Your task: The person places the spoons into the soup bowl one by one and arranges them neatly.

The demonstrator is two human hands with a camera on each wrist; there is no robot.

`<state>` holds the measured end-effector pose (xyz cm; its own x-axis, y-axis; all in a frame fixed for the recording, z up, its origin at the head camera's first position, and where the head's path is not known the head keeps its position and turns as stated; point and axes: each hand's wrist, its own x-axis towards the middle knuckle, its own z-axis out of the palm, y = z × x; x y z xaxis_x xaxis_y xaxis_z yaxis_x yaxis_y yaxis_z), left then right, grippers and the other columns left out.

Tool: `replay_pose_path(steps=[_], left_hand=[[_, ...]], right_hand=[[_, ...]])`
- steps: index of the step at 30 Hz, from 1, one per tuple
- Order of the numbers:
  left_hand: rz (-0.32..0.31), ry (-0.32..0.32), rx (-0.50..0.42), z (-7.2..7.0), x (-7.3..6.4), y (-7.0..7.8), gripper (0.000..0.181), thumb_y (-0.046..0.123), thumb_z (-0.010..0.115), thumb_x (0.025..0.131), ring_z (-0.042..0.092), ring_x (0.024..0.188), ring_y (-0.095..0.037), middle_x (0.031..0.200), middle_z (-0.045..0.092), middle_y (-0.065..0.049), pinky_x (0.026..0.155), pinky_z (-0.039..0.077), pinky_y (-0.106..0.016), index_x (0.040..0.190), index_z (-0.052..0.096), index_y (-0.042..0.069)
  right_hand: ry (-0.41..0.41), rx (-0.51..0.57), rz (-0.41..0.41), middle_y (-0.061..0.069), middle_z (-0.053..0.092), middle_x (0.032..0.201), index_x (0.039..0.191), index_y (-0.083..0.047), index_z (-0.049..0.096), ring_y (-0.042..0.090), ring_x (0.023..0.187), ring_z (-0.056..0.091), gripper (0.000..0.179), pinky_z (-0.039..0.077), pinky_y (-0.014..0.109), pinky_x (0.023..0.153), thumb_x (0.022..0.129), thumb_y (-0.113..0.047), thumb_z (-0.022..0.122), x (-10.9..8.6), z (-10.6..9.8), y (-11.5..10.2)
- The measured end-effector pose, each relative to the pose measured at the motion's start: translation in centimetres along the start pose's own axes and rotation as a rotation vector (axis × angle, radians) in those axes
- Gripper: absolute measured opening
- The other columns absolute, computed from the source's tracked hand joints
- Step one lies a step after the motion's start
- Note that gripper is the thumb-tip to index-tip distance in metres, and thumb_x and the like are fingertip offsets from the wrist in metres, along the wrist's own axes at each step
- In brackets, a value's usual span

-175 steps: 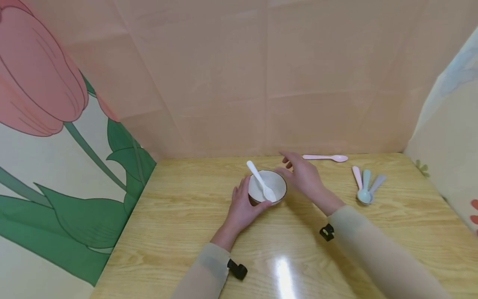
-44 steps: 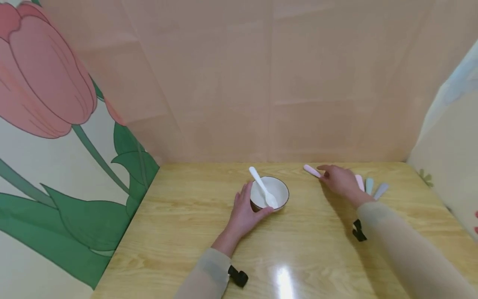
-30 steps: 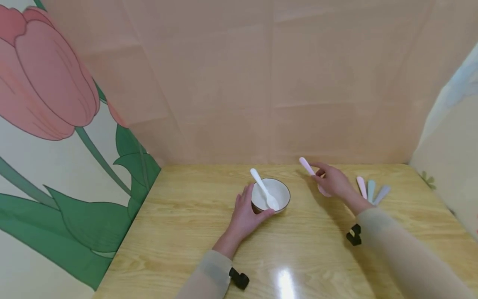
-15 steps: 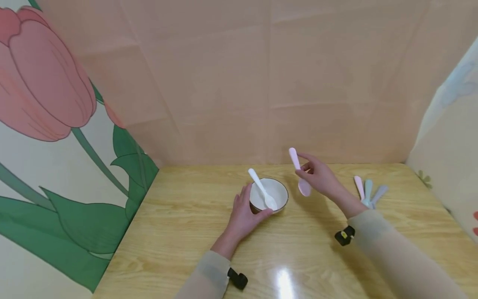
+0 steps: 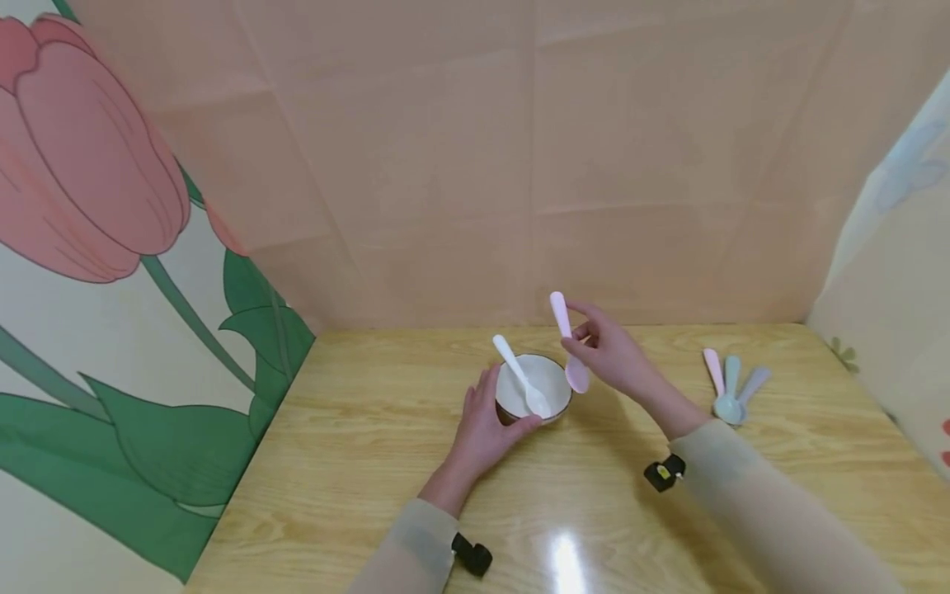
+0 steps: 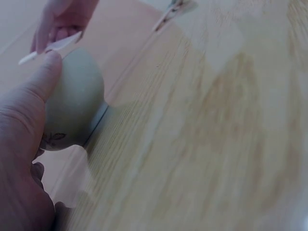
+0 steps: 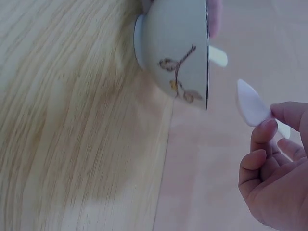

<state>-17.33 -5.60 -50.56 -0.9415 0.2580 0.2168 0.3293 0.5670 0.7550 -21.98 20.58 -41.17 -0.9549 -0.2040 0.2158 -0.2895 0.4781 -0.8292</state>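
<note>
A white bowl (image 5: 552, 373) with a dark rim stands upright on the wooden table, a white spoon (image 5: 512, 359) leaning inside it. My left hand (image 5: 484, 419) grips the bowl from the left, thumb at the near rim and fingers around the side. Between thumb and fingers, my right hand (image 5: 612, 353) pinches a pink spoon (image 5: 576, 375), its handle pointing up and its scoop low beside the bowl's right rim. In the right wrist view that spoon's scoop (image 7: 251, 103) is apart from the bowl (image 7: 183, 29), whose outside carries a painted twig.
At the right of the table (image 5: 356, 462) lie a pink-handled spoon (image 5: 712, 367), a green spoon (image 5: 731, 384) and a purple spoon (image 5: 755, 379), scoops together. A peach cloth backdrop (image 5: 445, 206) rises at the table's back edge.
My right hand has picked the pink spoon up from the table's back, turned it upright and carried it left to the bowl. My left hand keeps its grip on the bowl.
</note>
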Motion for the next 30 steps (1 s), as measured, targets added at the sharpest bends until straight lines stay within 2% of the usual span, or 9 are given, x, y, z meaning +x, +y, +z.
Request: replay_pose_path(steps=[5, 15, 30], left_hand=[[0.014, -0.01, 0.003, 0.0, 0.0, -0.3, 0.111, 0.059, 0.088, 0.091, 0.047, 0.151, -0.034, 0.167, 0.046, -0.008, 0.133, 0.013, -0.062, 0.174, 0.029, 0.016], [0.016, -0.015, 0.001, -0.2, -0.1, -0.2, 0.108, 0.056, 0.088, 0.092, 0.047, 0.15, -0.032, 0.165, 0.047, -0.006, 0.133, 0.013, -0.063, 0.174, 0.028, 0.018], [0.013, -0.026, 0.027, 0.2, 0.2, -0.3, 0.11, 0.059, 0.086, 0.093, 0.046, 0.153, -0.026, 0.169, 0.043, -0.003, 0.134, 0.011, -0.059, 0.175, 0.025, 0.02]], right_hand=[[-0.021, -0.018, 0.01, 0.017, 0.074, 0.104, 0.167, -0.008, 0.044, 0.022, 0.078, 0.066, 0.067, 0.052, 0.028, 0.062, 0.106, -0.009, 0.074, 0.0, 1.2, -0.8], [-0.043, -0.102, -0.004, 0.012, 0.074, 0.105, 0.167, -0.014, 0.045, 0.019, 0.079, 0.067, 0.067, 0.053, 0.031, 0.062, 0.106, -0.011, 0.074, 0.0, 3.5, -1.1], [-0.08, -0.143, 0.023, 0.011, 0.074, 0.106, 0.168, -0.018, 0.043, 0.021, 0.084, 0.069, 0.07, 0.056, 0.034, 0.064, 0.107, -0.013, 0.075, -0.1, 4.6, -1.3]])
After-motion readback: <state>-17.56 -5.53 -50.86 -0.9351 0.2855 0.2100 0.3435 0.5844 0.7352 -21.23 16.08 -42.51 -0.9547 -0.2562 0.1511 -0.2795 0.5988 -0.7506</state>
